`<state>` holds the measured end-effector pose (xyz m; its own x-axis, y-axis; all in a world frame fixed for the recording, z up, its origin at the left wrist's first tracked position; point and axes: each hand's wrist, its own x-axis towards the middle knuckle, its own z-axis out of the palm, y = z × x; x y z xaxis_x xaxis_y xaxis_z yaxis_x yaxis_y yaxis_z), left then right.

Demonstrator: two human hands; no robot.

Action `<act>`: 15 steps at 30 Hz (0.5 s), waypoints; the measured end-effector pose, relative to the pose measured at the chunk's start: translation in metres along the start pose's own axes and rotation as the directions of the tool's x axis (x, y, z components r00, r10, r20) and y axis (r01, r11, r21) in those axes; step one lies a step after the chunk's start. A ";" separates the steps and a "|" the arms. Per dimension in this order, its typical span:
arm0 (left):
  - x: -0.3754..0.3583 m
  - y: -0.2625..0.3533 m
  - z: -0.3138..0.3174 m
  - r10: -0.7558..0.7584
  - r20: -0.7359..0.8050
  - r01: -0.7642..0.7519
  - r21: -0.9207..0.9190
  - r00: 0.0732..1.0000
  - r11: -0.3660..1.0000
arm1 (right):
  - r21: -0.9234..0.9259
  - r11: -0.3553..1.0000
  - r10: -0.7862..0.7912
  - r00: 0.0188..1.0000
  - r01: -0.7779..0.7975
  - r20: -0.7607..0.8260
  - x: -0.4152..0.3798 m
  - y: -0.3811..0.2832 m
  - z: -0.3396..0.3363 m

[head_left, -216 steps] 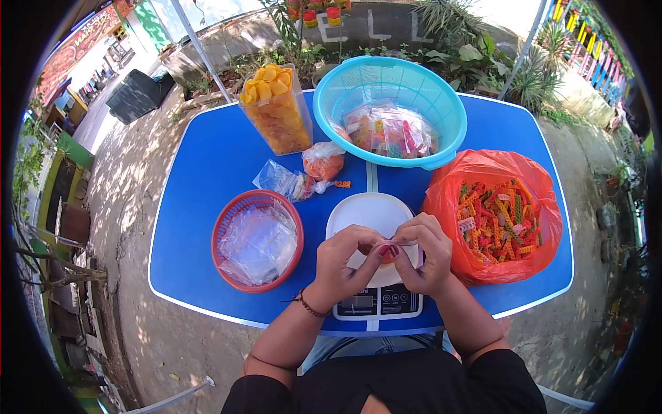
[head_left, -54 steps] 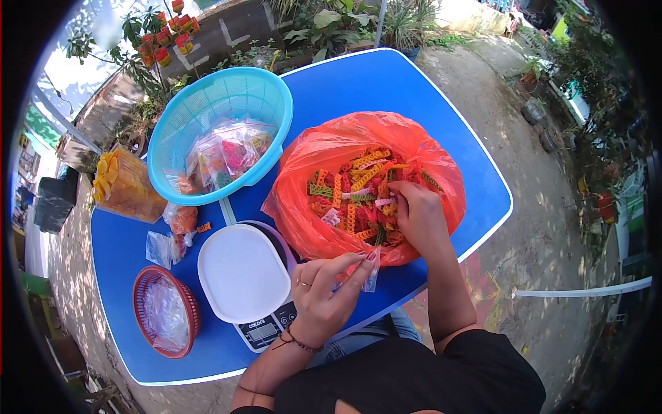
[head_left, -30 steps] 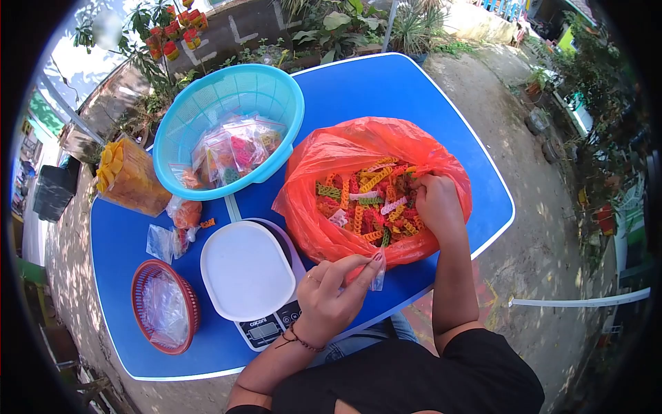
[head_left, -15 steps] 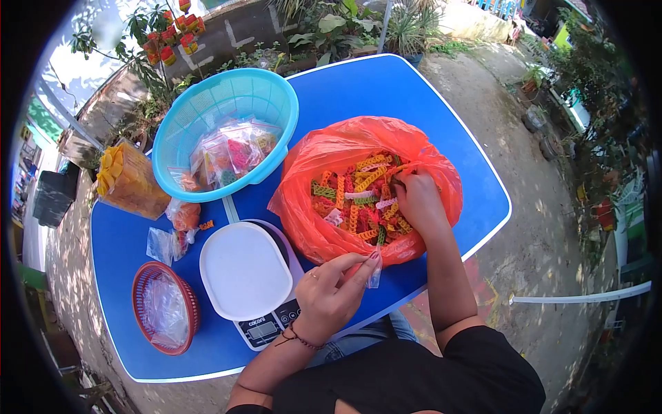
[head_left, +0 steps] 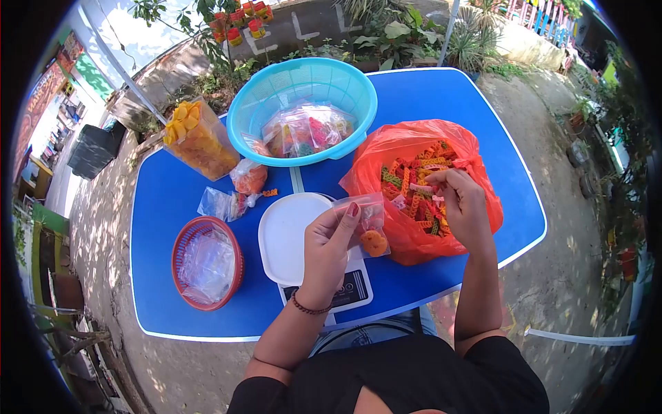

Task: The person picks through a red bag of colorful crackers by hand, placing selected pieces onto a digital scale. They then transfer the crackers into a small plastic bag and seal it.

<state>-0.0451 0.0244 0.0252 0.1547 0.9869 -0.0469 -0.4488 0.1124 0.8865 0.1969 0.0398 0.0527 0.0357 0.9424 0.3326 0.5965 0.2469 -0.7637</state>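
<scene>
My left hand [head_left: 328, 252] pinches the top edge of a small clear plastic bag [head_left: 378, 210] with a few colored pieces inside, a round orange one at the bottom. This bag hangs between the kitchen scale [head_left: 288, 231] and a large red plastic bag [head_left: 376, 159]. Many twisted, ridged snack pieces [head_left: 416, 196] in orange, green, pink and yellow fill the open red bag. Over its right side is my right hand [head_left: 466, 207], fingers curled together close to the pieces. Whatever those fingertips hold, if anything, cannot be made out.
A turquoise basket [head_left: 238, 131] with filled small bags stands at the back. A container of yellow chips [head_left: 200, 141] is left of it. Near the front left sits a red-brown basket [head_left: 239, 265] of clear bags. A knotted bag [head_left: 249, 177] lies between them on the blue table [head_left: 427, 90].
My left hand has raised the small bag, now with pieces visible inside. My right hand has come up from among the twisted snacks. The whole view has shifted, putting the table further right.
</scene>
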 end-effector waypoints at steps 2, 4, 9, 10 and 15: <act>-0.002 0.011 -0.012 -0.006 -0.029 0.007 0.043 1.000 0.999 | 0.197 0.979 -0.055 0.998 0.046 0.040 -0.003 -0.021 0.029; -0.004 0.020 -0.026 0.008 -0.050 -0.004 0.082 0.999 0.997 | 0.153 0.981 -0.146 0.978 0.123 0.150 -0.002 -0.034 0.050; -0.015 0.037 -0.070 -0.020 -0.083 0.020 -0.002 0.996 1.000 | 0.160 0.961 -0.268 0.896 0.224 0.355 -0.002 -0.068 0.098; -0.019 0.040 -0.076 -0.038 -0.092 0.033 -0.058 0.995 0.998 | 0.188 0.959 -0.270 0.888 0.212 0.373 -0.003 -0.071 0.107; -0.034 0.039 -0.103 0.044 -0.025 -0.046 -0.114 0.999 0.992 | 0.251 0.923 -0.360 0.883 0.291 0.300 -0.007 -0.062 0.141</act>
<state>-0.1583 0.0072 0.0144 0.1131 0.9934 -0.0194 -0.5526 0.0791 0.8297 0.0463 0.0500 0.0200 -0.4237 0.8112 0.4030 0.3599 0.5591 -0.7469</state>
